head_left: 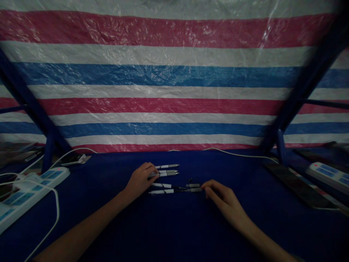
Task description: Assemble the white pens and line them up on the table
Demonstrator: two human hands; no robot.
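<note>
Several white and grey pens lie crosswise on a dark blue table. My left hand (143, 178) has its fingers closed at the left ends of the upper pens (168, 174), with a pen end at its fingertips. Above them is another pen (167, 166). Lower down, white barrels (163, 191) and grey pen parts (194, 190) lie in line, with dark refills showing between them. My right hand (223, 198) pinches at the right end of the grey parts; what its fingertips hold is too small to make out. A small dark piece (190, 180) lies just above the grey parts.
White power strips stand at the left (35, 193) and right (329, 174), with white cables near the left one. A dark flat device (297, 185) lies at right. Blue frame posts (280, 145) rise before a striped plastic sheet (174, 109).
</note>
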